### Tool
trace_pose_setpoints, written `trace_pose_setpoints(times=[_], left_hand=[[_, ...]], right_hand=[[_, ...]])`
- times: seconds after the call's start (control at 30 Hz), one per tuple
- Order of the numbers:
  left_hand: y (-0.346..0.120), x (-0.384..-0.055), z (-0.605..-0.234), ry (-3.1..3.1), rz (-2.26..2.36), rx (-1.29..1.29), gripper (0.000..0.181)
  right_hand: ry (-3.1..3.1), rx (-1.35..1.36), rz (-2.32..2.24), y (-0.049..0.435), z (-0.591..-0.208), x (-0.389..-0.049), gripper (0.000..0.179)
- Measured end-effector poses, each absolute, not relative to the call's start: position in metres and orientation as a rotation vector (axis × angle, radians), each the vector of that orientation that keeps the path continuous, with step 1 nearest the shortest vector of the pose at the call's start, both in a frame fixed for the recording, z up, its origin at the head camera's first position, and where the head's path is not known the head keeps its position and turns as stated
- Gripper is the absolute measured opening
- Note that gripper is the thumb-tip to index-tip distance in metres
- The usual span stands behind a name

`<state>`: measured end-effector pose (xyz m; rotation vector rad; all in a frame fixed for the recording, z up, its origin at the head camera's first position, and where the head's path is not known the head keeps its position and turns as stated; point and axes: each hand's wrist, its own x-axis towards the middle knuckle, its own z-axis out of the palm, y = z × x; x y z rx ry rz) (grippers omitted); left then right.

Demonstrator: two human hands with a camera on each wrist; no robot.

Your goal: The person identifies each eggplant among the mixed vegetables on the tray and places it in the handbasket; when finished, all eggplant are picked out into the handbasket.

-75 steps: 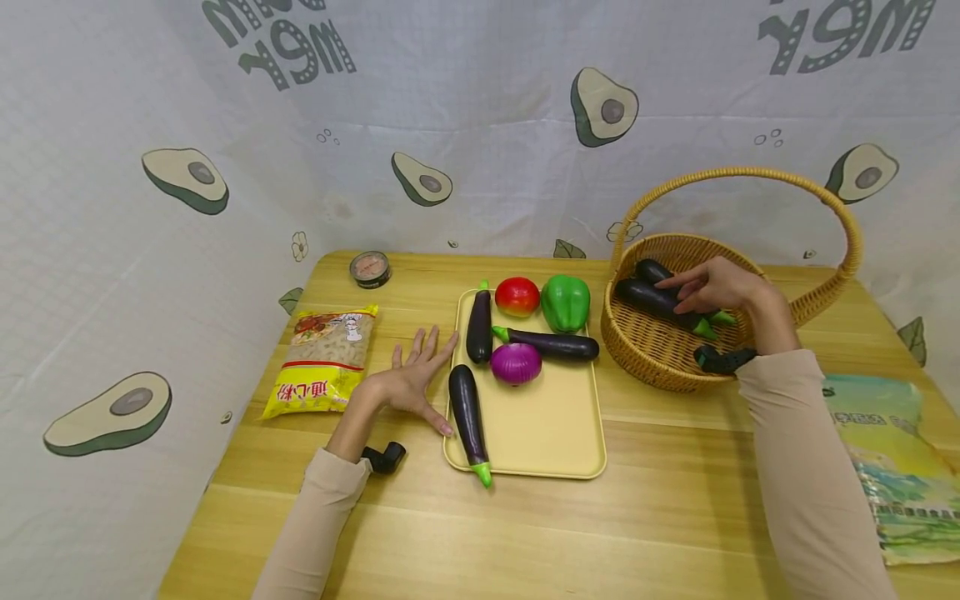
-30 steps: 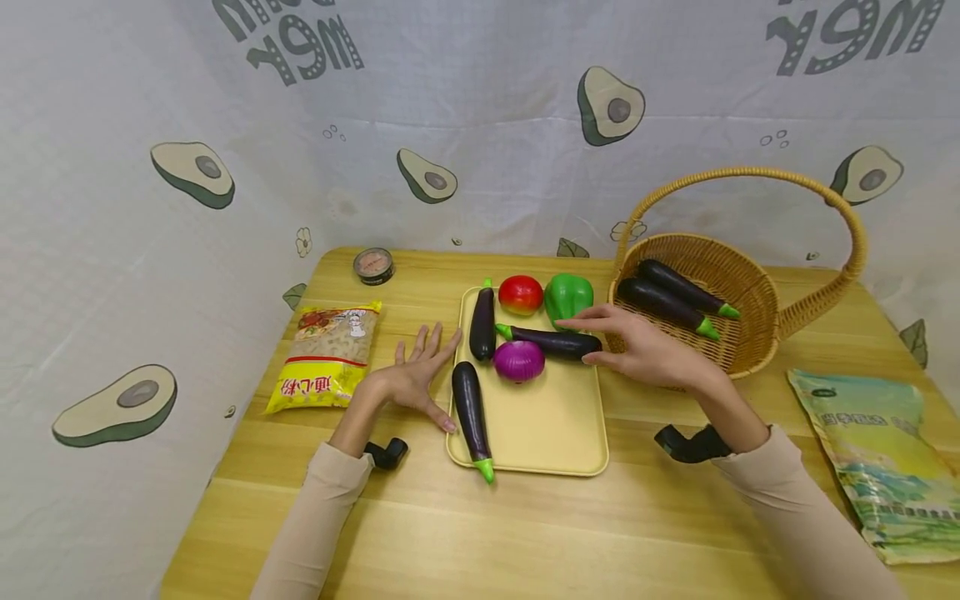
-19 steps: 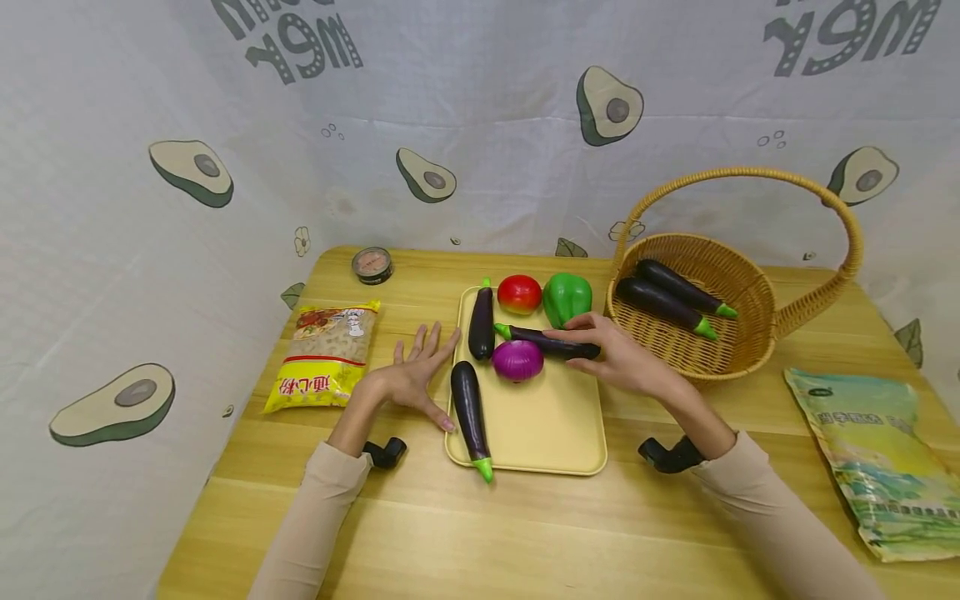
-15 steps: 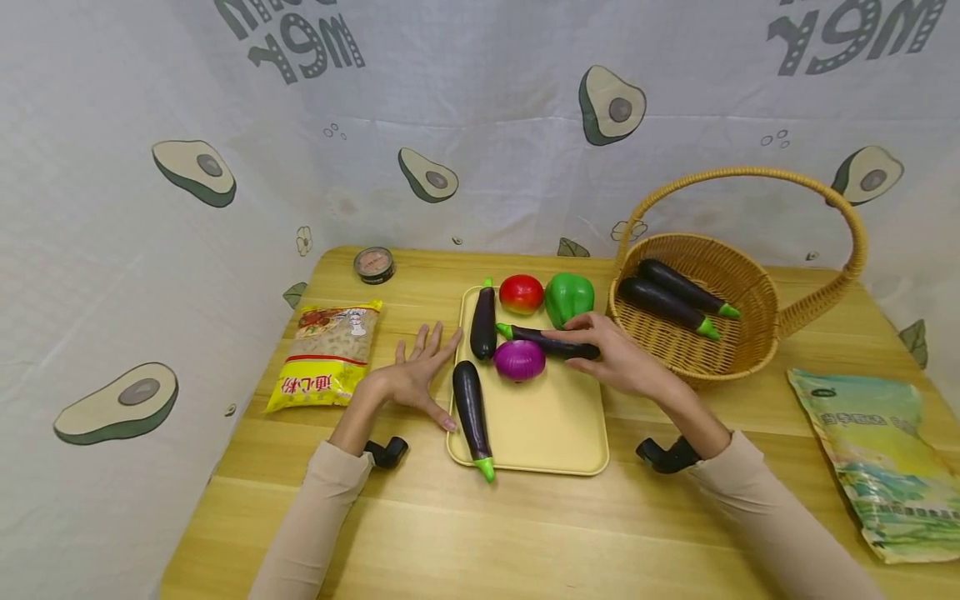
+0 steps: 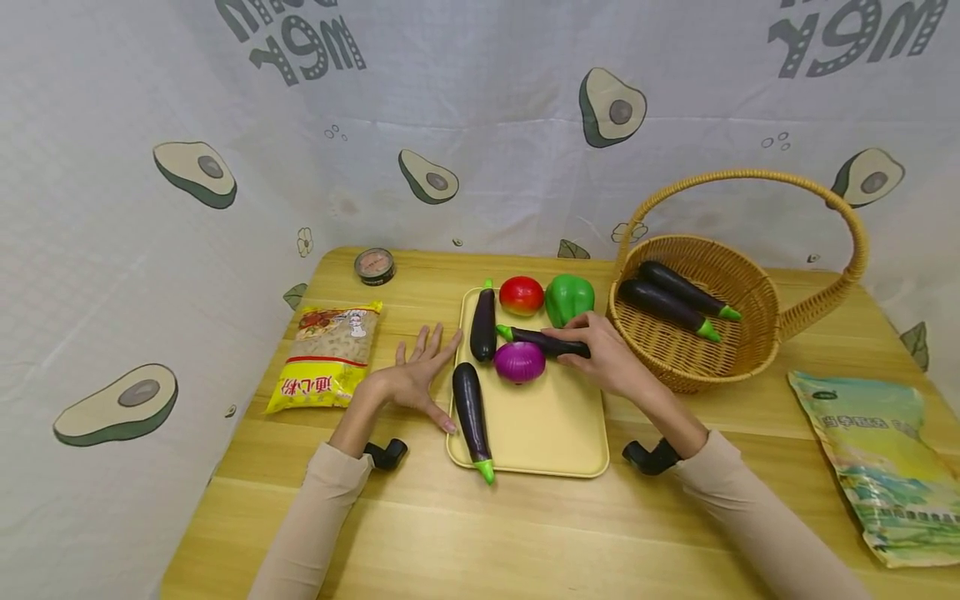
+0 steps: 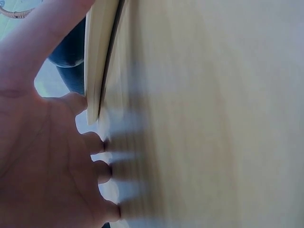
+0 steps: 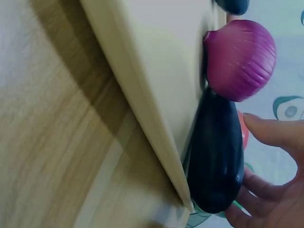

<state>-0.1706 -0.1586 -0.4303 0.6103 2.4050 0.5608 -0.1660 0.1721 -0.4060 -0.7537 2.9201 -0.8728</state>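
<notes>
My right hand point(image 5: 611, 354) has its thumb and fingers around the blunt end of an eggplant point(image 5: 532, 337) lying crosswise on the yellow tray point(image 5: 547, 429). In the right wrist view this eggplant point(image 7: 216, 152) is large, beside a purple onion point(image 7: 242, 59). My left hand point(image 5: 408, 379) rests spread at the tray's left edge, its fingertips on the table in the left wrist view. Two more eggplants lie along the tray's left side, an upper eggplant point(image 5: 483, 325) and a lower eggplant point(image 5: 470, 412). A green bell pepper point(image 5: 568, 300) and a red fruit point(image 5: 521, 296) sit at the back.
On the right stands a wicker basket point(image 5: 690, 379) with a tall handle, holding two eggplants point(image 5: 663, 304). A green-yellow bag point(image 5: 877, 458) lies in front of it. Left of the tray are a pasta bag point(image 5: 326, 358) and a round tin point(image 5: 374, 266).
My right hand has left the basket, come over to the tray and closed around the crosswise eggplant, moving slightly left with it lately. My left hand stays in place.
</notes>
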Motion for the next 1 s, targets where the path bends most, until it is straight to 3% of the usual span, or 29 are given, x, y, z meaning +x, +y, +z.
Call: trace_pose_setpoints(times=[0.63,1.0], left_hand=[[-0.161,-0.170,-0.431,2.408,0.553,0.608,0.148],[-0.159,-0.170,-0.431,2.406,0.567,0.613,0.148]], right_hand=[[2.946,-0.668,-0.751,0.166,-0.409,-0.166,0.038],[2.990,-0.759,-0.804,0.174,-0.375,-0.154,0.038]])
